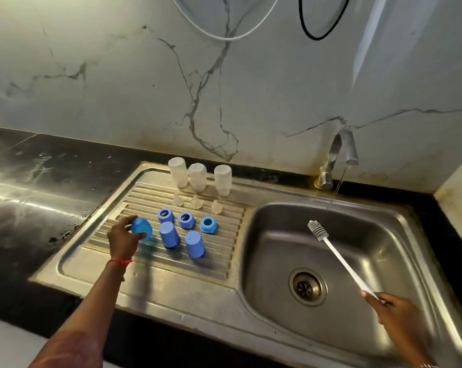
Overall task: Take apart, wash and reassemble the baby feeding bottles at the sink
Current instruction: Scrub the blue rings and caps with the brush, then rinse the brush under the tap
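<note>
Marble-veined wall tiling is seen behind a dark table into which a steel sink with a ribbed draining board is set; a thin stream is running from the tap. On the board, three clear bottle bodies are stood upside down at the back, three teats are laid before them, then three blue collars and two blue caps stood dome-up. A third cap is gripped by the left hand at the board's left edge, tilted, its opening apparently turned down and to the right. A long-handled bottle brush is clasped at its handle end by the right hand, its long axis slanting up-left over the basin, the bristles pointed towards the board. The cap lies well apart from the bristles, to their left, so the two would probably have to be brought together over the basin for scrubbing.
</note>
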